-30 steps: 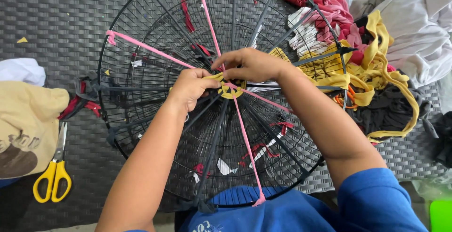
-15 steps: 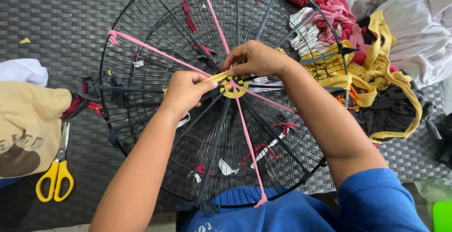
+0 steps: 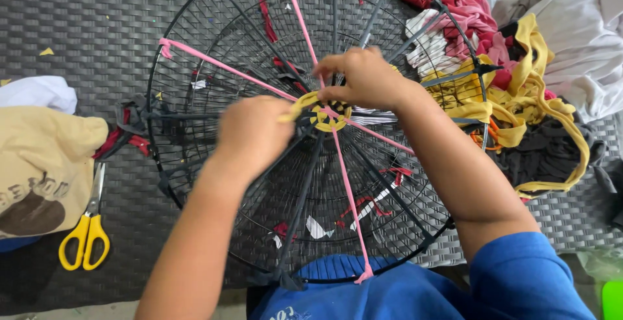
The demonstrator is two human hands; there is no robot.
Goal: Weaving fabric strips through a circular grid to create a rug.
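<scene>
A round black wire fan guard [image 3: 195, 184] lies on a dark woven mat, with pink and grey cloth strips tied across it as spokes. A yellow cloth strip [image 3: 328, 120] is woven in a small ring around the hub. My left hand [image 3: 253, 135] pinches the loose end of that yellow strip just left of the hub. At the hub's upper edge, my right hand [image 3: 363, 76] presses its fingers down on the woven ring and spokes.
Yellow-handled scissors [image 3: 85, 232] lie at the left beside a beige cloth [image 3: 36, 164] and a white cloth [image 3: 39, 91]. A pile of pink, yellow, white and dark cloth scraps [image 3: 519, 86] sits at the right, under the guard's rim. A green object shows at the bottom right corner.
My left hand has slid down and left, pulling the yellow strip's end out from the hub. My right hand stays at the hub's top.
</scene>
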